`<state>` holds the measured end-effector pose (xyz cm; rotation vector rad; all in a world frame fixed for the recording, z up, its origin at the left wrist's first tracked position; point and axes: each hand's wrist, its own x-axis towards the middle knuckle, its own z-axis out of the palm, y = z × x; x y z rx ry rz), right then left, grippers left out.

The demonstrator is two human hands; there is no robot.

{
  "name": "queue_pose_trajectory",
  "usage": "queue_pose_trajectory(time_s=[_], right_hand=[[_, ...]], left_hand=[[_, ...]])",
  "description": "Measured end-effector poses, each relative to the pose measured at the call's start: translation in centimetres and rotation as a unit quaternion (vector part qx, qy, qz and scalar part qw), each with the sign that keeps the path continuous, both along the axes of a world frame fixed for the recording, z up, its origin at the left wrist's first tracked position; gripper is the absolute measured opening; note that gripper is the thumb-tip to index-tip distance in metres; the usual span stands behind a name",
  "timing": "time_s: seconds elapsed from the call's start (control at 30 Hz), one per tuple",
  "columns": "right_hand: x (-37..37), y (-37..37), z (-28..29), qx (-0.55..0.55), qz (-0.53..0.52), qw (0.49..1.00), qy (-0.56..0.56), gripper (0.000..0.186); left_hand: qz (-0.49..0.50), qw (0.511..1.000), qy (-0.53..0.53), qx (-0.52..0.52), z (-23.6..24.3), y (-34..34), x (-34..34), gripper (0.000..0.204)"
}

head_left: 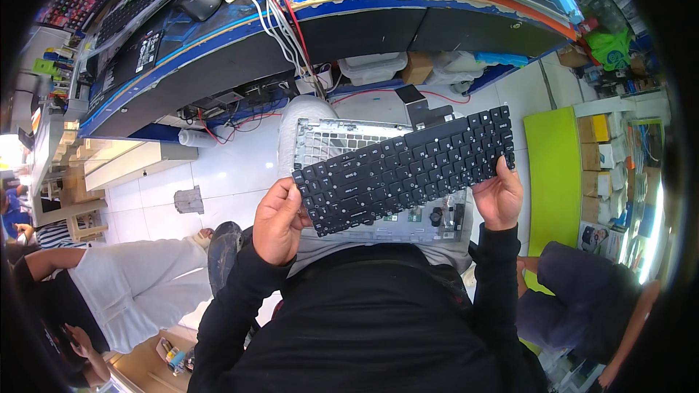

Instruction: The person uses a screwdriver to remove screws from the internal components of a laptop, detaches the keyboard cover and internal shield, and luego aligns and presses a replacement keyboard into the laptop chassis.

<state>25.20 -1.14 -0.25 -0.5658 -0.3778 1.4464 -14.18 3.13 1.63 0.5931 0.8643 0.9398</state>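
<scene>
A black laptop keyboard (408, 167) is held up in front of me, tilted so its right end sits farther away than its left. My left hand (279, 220) is closed on the left end, thumb on top of the keys. At the other end, my right hand (501, 198) pinches the near corner with its thumb over the keys. A dark flat ribbon cable (413, 102) sticks out past the far edge. Below lies a grey laptop case (313, 133) with a grid of key openings, resting on my lap and partly covered by the keyboard.
Ahead runs a workbench (349, 36) with white cables (273, 22) hanging over its edge and a black mouse (198, 3) on it. People sit at left (138, 284) and right (568, 302). A lime-green panel (550, 189) stands at right.
</scene>
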Motion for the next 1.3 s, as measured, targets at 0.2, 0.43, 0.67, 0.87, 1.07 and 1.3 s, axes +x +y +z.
queue_pose_trajectory(time_s=[0.2, 0.43, 0.67, 0.87, 1.07, 1.3], right_hand=[[0.1, -0.1, 1.3, -0.009, 0.025, 1.0, 0.009, 0.042], [-0.8, -1.2, 5.7, -0.042, -0.028, 0.931, -0.361, 0.03], [-6.2, -2.1, 13.4, 0.302, -0.105, 0.681, -0.658, 0.024], [-8.9, -0.7, 15.9, 0.505, 0.005, 0.428, -0.749, 0.026], [-9.4, 1.6, 13.1, 0.513, -0.009, 0.344, -0.787, 0.025], [-8.3, 1.7, 6.5, 0.295, -0.012, 0.492, -0.819, 0.052]], left_hand=[[-0.001, 0.999, 0.05, 0.02, -0.1, 0.3, 0.2, 0.026], [0.026, 0.955, 0.218, 0.199, 0.8, 2.2, -1.6, 0.024], [0.088, 0.995, -0.035, -0.017, 2.0, 2.9, 0.7, 0.097], [-0.022, 0.962, -0.257, -0.092, 4.4, 1.5, 0.0, 0.078], [0.029, 0.986, -0.155, -0.047, 4.1, 2.6, -3.2, 0.044], [0.237, 0.968, -0.066, 0.045, 5.9, 3.2, -11.2, 0.038]])
